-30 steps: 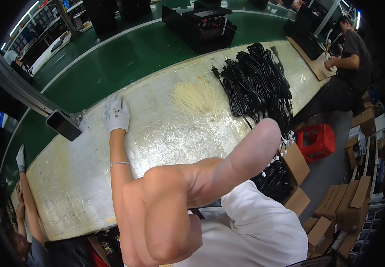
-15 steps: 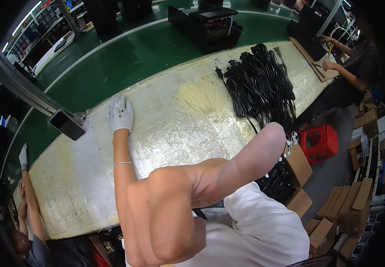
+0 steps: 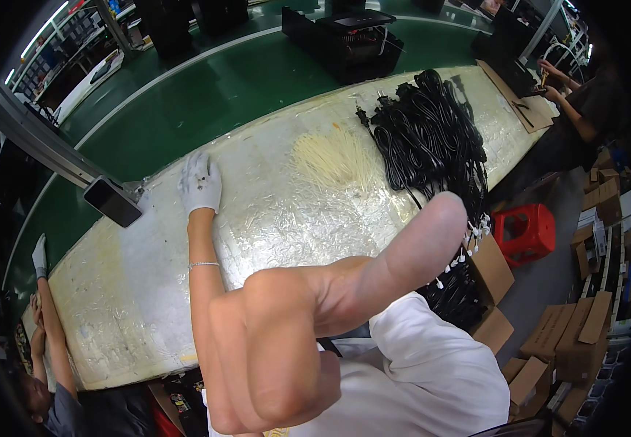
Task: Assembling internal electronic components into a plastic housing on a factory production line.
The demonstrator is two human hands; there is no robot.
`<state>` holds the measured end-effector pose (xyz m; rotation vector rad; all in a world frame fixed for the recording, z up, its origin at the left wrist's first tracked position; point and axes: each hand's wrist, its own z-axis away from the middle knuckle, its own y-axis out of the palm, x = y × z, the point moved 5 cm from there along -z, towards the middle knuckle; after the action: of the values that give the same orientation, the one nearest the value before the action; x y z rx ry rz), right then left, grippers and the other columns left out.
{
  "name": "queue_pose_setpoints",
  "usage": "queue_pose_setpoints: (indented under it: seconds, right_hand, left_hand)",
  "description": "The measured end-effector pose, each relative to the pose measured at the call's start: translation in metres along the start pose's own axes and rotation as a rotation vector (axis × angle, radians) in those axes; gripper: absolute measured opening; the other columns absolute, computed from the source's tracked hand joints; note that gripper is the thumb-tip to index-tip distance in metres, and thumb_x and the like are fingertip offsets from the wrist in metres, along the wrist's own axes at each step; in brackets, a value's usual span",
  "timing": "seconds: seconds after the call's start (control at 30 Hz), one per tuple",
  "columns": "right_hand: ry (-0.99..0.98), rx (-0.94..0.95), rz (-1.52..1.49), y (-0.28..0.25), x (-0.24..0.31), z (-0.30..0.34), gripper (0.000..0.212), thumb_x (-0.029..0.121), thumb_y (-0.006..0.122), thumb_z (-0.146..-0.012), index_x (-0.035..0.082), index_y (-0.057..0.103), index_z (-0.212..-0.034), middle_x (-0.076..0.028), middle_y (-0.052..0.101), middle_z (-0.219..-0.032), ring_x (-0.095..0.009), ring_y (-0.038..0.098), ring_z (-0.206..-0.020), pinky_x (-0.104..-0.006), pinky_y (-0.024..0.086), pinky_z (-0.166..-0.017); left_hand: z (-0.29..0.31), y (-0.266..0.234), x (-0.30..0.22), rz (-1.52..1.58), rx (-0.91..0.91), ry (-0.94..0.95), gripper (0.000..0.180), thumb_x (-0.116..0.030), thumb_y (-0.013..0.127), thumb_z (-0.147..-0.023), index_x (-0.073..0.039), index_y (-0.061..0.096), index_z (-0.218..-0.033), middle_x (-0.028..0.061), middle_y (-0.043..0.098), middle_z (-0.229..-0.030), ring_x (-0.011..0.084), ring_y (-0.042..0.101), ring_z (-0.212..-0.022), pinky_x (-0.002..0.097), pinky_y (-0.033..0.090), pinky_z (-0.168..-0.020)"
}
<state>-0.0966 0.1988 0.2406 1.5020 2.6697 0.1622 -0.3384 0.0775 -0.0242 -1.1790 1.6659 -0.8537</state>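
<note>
My left hand (image 3: 201, 188), in a white glove with dark smudges, lies flat on the film-covered table (image 3: 133, 291) with nothing in it. Close in front of the camera is my bare right hand (image 3: 294, 328), fingers curled into a fist and thumb stretched out to the right; no object shows in it. Beyond the thumb lies a large heap of bundled black power cords (image 3: 425, 135), with plugs at the far end and small white connectors at the near end. Left of the cords is a loose pile of thin cream-coloured strips (image 3: 334, 160), likely cable ties.
A black-screened phone-like device (image 3: 112, 201) is fixed to a metal post at left. Green conveyor (image 3: 221, 91) runs behind, carrying a black machine housing (image 3: 341, 47). A red stool (image 3: 524, 231) and open cardboard boxes (image 3: 494, 269) stand right. Co-workers sit at both ends.
My hands keep their poses; the whole view shifts slightly. At the far right, the co-worker's hands have come closer together.
</note>
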Motion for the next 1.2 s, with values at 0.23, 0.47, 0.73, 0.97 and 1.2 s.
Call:
queue_pose_setpoints:
  seconds: [0.23, 0.47, 0.73, 0.97, 1.2]
  right_hand:
    - [-0.02, -0.014, -0.016, -0.001, 0.001, -0.001, 0.093, 0.078, 0.045, -0.08, -0.01, 0.055, -0.111, 0.0, 0.041, -0.061, -0.01, 0.043, -0.055, -0.0492, 0.058, -0.078]
    - [-0.005, -0.016, -0.022, -0.002, 0.0, -0.001, 0.088, 0.079, 0.044, -0.079, -0.007, 0.055, -0.097, 0.0, 0.041, -0.06, -0.011, 0.043, -0.054, -0.0488, 0.058, -0.077]
    - [0.014, -0.027, -0.026, -0.004, 0.0, 0.0, 0.084, 0.079, 0.044, -0.078, -0.004, 0.055, -0.081, 0.0, 0.041, -0.059, -0.011, 0.043, -0.053, -0.0483, 0.058, -0.076]
    - [0.195, -0.152, 0.004, 0.004, 0.009, 0.003, 0.078, 0.08, 0.045, -0.078, 0.002, 0.045, -0.069, -0.001, 0.041, -0.058, -0.012, 0.043, -0.052, -0.0476, 0.058, -0.075]
    - [0.221, -0.218, -0.036, 0.004, 0.004, 0.005, 0.069, 0.069, 0.05, -0.087, 0.004, 0.044, -0.065, -0.002, 0.04, -0.057, -0.015, 0.043, -0.052, -0.042, 0.056, -0.071]
  left_hand:
    - [0.001, -0.003, -0.003, -0.006, 0.01, -0.001, 0.035, -0.029, 0.048, -0.094, -0.014, 0.059, -0.124, 0.0056, 0.052, -0.139, 0.0245, 0.041, -0.134, 0.0414, 0.029, -0.112]
    - [0.002, -0.003, -0.001, -0.006, -0.006, 0.014, 0.035, -0.029, 0.048, -0.094, -0.015, 0.059, -0.125, 0.006, 0.053, -0.138, 0.0251, 0.041, -0.134, 0.0415, 0.03, -0.112]
    - [0.002, -0.004, 0.001, -0.002, -0.024, 0.012, 0.035, -0.028, 0.049, -0.094, -0.014, 0.06, -0.123, 0.0063, 0.054, -0.136, 0.026, 0.043, -0.133, 0.0418, 0.031, -0.111]
    - [0.001, -0.004, -0.006, -0.007, -0.009, 0.01, 0.034, -0.028, 0.049, -0.094, -0.014, 0.061, -0.123, 0.006, 0.054, -0.137, 0.0258, 0.043, -0.133, 0.0424, 0.032, -0.11]
    - [0.0, 0.001, -0.002, 0.002, 0.001, 0.001, 0.035, -0.03, 0.048, -0.094, -0.014, 0.061, -0.123, 0.0053, 0.053, -0.138, 0.0252, 0.041, -0.135, 0.0431, 0.031, -0.11]
